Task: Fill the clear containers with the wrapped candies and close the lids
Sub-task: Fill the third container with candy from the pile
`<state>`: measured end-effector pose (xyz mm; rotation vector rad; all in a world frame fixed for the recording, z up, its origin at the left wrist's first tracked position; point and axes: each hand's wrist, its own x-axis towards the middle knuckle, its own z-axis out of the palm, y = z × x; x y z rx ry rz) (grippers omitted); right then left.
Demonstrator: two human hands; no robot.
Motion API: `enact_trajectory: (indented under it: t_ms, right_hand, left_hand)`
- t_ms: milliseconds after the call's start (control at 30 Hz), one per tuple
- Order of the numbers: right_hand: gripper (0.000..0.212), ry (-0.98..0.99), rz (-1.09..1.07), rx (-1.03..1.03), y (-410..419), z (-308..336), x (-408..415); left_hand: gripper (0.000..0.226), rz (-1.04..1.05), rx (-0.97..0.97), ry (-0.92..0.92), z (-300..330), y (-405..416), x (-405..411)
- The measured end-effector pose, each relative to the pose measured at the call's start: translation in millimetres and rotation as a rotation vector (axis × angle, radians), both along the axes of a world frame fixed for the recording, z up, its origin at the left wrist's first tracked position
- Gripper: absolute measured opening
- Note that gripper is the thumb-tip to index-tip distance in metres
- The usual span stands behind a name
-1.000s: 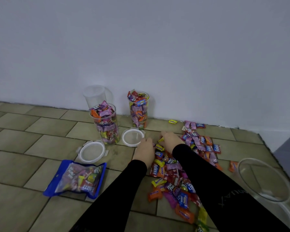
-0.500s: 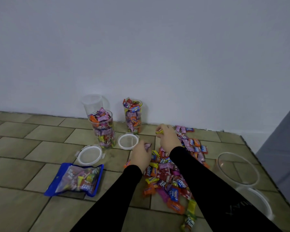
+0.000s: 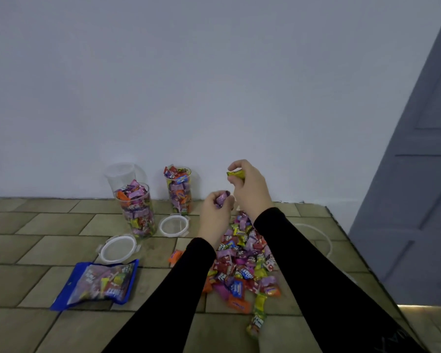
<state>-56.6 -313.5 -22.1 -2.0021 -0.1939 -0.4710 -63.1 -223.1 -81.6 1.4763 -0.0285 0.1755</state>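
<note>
Two clear containers stand near the wall, both heaped with wrapped candies: the nearer left container (image 3: pixel 136 212) and the far container (image 3: pixel 178 191). An empty clear container (image 3: pixel 120 174) stands behind the left one. Two white-rimmed lids lie flat on the tiles, one lid (image 3: pixel 119 248) in front and another lid (image 3: pixel 174 226) beside the far container. A pile of loose candies (image 3: pixel 242 266) lies under my arms. My left hand (image 3: pixel 215 212) is raised and shut on a purple candy. My right hand (image 3: pixel 248 189) is higher, shut on a yellow candy.
A blue candy bag (image 3: pixel 99 284) lies on the tiled surface at the left. A large clear bowl (image 3: pixel 323 240) sits to the right, mostly hidden by my right sleeve. The white wall is close behind; a grey door (image 3: pixel 418 174) stands at the right.
Both hands rose off the candy pile, each with a candy. The right hand lifted higher, toward the wall. The view tilted upward.
</note>
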Motion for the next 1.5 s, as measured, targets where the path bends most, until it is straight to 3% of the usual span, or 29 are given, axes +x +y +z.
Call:
enact_trajectory:
  t_ms: [400, 700, 867, 1100, 1233, 1500]
  right_hand:
    - [0.015, -0.044, -0.122, 0.147, -105, -7, -50]
    - [0.014, -0.111, -0.175, 0.356, -128, -29, -65]
    - [0.016, -0.108, -0.197, 0.430, -130, -42, -66]
    - [0.016, -0.069, -0.176, 0.490, -131, -45, -67]
    - [0.008, -0.046, -0.179, 0.575, -134, -43, -66]
    - [0.002, 0.019, -0.146, 0.726, -139, -41, -72]
  left_hand:
    - [0.005, -0.047, -0.067, -0.195, 25, -94, -40]
    - [0.014, -0.012, 0.064, -0.350, 13, -132, -58]
    - [0.003, 0.023, 0.116, -0.364, 8, -144, -60]
    - [0.007, 0.087, 0.197, -0.370, 1, -151, -63]
    - [0.016, 0.122, 0.173, -0.323, 2, -154, -65]
    - [0.014, 0.115, 0.068, -0.277, 5, -157, -72]
